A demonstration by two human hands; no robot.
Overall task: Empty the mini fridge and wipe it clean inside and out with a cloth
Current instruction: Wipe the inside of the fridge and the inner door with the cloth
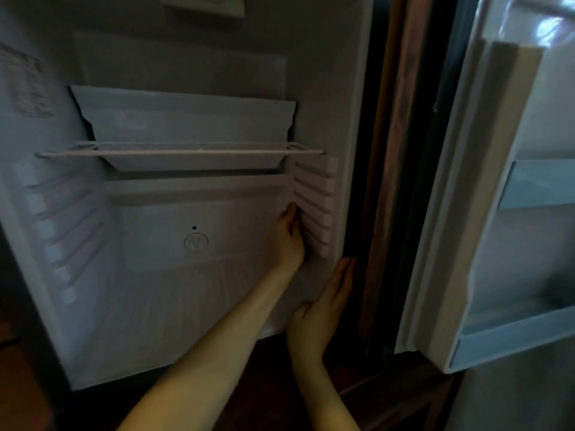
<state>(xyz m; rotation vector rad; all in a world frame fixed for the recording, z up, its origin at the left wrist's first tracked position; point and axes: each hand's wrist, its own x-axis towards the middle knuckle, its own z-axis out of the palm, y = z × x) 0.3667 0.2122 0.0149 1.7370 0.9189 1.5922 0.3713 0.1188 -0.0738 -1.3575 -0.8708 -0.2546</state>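
Observation:
The mini fridge (193,66) stands open, and I see nothing stored inside it. A white wire shelf (180,152) crosses the middle, with a white drip tray (186,119) just above it. My left hand (290,241) reaches deep inside and touches the ribbed shelf rails (322,194) on the right inner wall, fingertips against the ribs. My right hand (326,306) rests flat with straight fingers on the fridge's front right edge. No cloth is visible in either hand.
The fridge door (451,188) hangs open at the right, its lower door shelf (513,334) jutting out. A dark wooden frame (392,150) runs between fridge and door. Matching shelf rails (56,231) line the left inner wall.

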